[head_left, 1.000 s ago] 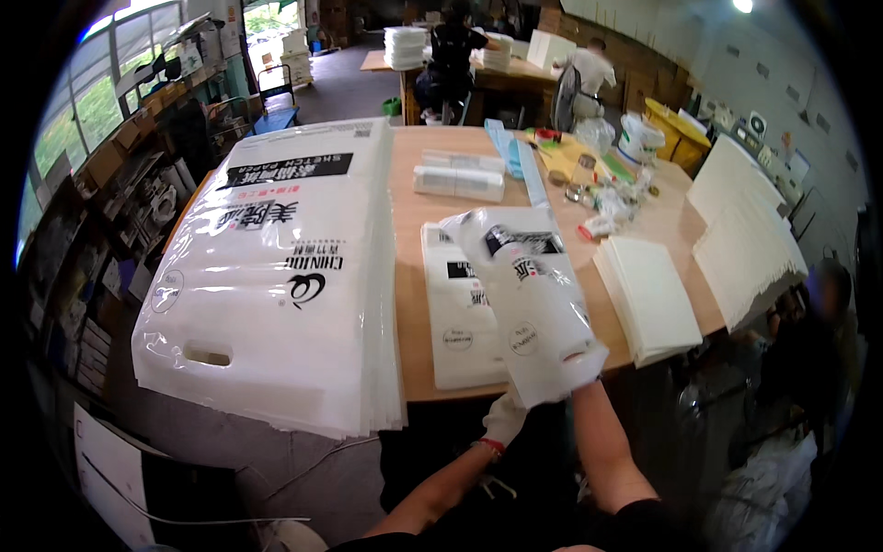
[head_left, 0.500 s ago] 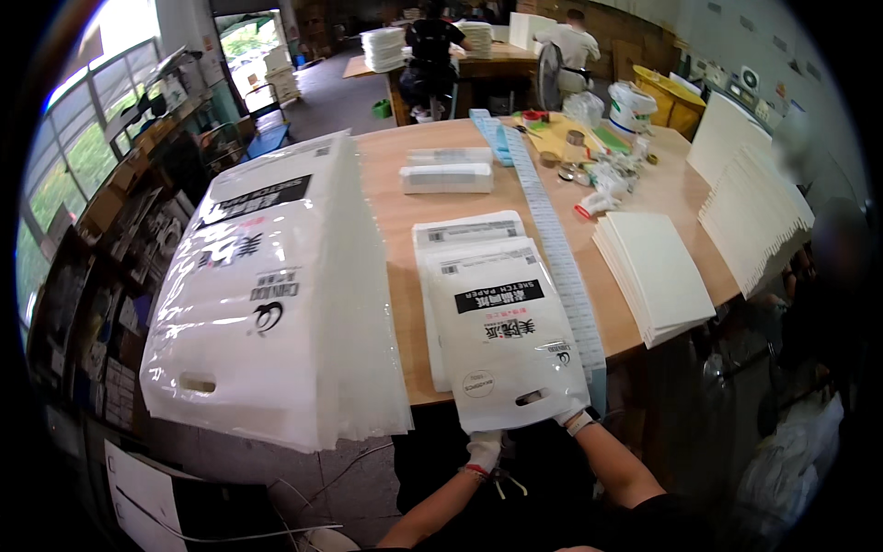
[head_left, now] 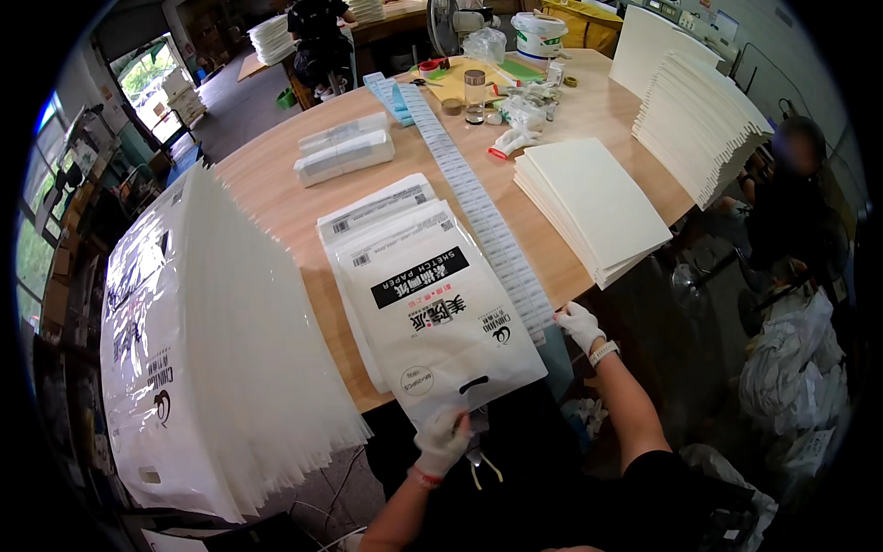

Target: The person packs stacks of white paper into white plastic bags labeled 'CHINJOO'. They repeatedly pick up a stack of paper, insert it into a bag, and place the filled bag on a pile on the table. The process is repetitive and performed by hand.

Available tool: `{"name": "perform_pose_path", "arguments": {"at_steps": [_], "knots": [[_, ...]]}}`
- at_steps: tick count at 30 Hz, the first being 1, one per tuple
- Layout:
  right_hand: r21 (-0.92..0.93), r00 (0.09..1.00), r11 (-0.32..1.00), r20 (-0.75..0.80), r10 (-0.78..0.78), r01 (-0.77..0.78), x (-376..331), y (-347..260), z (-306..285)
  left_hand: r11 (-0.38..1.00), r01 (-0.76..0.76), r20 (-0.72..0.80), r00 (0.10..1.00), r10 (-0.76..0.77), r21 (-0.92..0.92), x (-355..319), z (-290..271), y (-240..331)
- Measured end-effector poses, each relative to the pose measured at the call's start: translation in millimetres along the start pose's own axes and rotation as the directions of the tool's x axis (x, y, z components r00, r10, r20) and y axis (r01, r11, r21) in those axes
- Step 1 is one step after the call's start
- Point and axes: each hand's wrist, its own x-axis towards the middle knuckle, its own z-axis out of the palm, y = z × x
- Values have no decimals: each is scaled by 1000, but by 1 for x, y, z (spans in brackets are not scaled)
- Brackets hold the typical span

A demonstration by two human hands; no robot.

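A white plastic bag of sketch paper (head_left: 414,336) lies at the table's near edge, on top of similar bags (head_left: 329,230). My left hand (head_left: 443,444), in a white glove, has its fingers curled at the bag's lower edge, by the clear flap below the dark handle slot. To the right, a long strip of printed labels (head_left: 469,198) runs along the table toward me. Beside its near end is my gloved right hand (head_left: 581,327), fingertips drawn together at the strip's edge. Whatever those fingertips hold is too small to make out.
Large clear bags (head_left: 212,368) are piled at left. Rolled plastic packs (head_left: 345,156) lie farther back. White sheets (head_left: 598,207) are stacked at right, with a taller stack (head_left: 694,115) behind. A glass jar (head_left: 474,97) and a glove (head_left: 515,140) lie mid-table. A person (head_left: 796,202) sits at right.
My right hand has left the bag's lower corner and moved up and right to the label strip's edge. My left hand stays at the bag's lower edge. The view has shifted right.
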Motion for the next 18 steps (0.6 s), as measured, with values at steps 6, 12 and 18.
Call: {"name": "perform_pose_path", "arguments": {"at_steps": [6,12,18], "knots": [[156,974,968,83,-210,195,-8,-59,-9,183,814,576,530,-622,-551,123,85,-6],[101,935,937,92,-343,334,-20,-76,-43,-40,903,803,361,-474,-429,174,120,-17],[-250,838,802,102,-536,543,-27,-87,-61,103,846,736,509,-446,-523,166,125,-12]]}}
